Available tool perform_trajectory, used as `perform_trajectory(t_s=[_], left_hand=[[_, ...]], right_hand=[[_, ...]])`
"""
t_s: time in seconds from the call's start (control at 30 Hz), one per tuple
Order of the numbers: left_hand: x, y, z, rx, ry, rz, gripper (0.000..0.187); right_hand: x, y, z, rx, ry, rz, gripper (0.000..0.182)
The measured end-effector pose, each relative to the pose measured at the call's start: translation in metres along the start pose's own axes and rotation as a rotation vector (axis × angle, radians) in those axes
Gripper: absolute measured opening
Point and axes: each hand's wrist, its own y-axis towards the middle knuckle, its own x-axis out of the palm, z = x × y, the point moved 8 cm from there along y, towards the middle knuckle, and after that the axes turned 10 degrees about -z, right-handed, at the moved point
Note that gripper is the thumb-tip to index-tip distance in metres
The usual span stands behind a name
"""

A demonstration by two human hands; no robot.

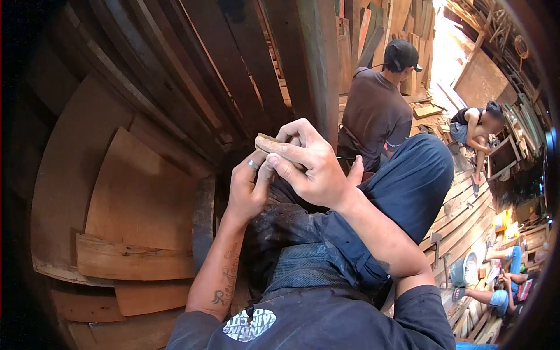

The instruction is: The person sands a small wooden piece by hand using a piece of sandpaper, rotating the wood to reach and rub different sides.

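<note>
Both hands meet above my lap, close to each other. My right hand [309,160] is closed, its thumb and fingers pinching a small, thin brown piece [261,139] whose edge shows past the fingertips. Just beside it, my left hand [246,185], with a ring on one finger, is closed too, thumb pressed against its fingers at the lower side of the same piece. Most of the piece is hidden by the fingers, and I cannot tell whether it is wood or folded sandpaper. My raised knee [417,181] in dark trousers is to the right.
Wooden panels [140,204] lean at the left, beside upright dark planks [221,52]. A person in a dark shirt and cap [379,111] sits ahead. Farther right, another person [475,125] crouches by a wooden frame [504,157]. A hammer [436,245] and bucket [465,269] are on the slatted floor.
</note>
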Motion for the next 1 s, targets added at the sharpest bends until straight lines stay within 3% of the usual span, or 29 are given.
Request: perform_trajectory(t_s=[0.13,0.27,0.37,0.53,0.63,0.77,0.9,1.0], left_hand=[[-0.012,0.002,-0.008,-0.110,-0.104,0.034,0.016],[0.005,0.000,0.007,0.016,-0.003,-0.006,0.018],[-0.006,0.001,-0.008,-0.074,-0.129,0.040,0.017],[-0.001,-0.001,0.002,0.054,0.007,-0.003,0.017],[-0.013,-0.001,-0.006,-0.124,-0.136,0.069,0.016],[-0.002,-0.003,-0.002,0.034,-0.001,-0.020,0.023],[-0.018,-0.001,-0.008,-0.096,-0.136,0.063,0.018],[-0.008,-0.002,-0.003,-0.020,-0.062,-0.010,0.020]], right_hand=[[0.001,-0.002,0.001,-0.020,0.009,0.015,0.035],[0.000,0.002,0.001,-0.018,-0.012,0.028,0.035],[0.003,-0.005,0.000,-0.050,0.026,0.049,0.036],[0.001,0.004,-0.001,-0.014,-0.010,0.005,0.037],[0.002,-0.002,-0.003,-0.076,-0.013,0.031,0.038],[0.000,0.005,-0.002,-0.028,-0.024,0.010,0.037],[0.003,-0.003,0.000,-0.032,0.031,0.024,0.037],[0.002,0.002,-0.001,-0.031,0.007,0.020,0.036]])
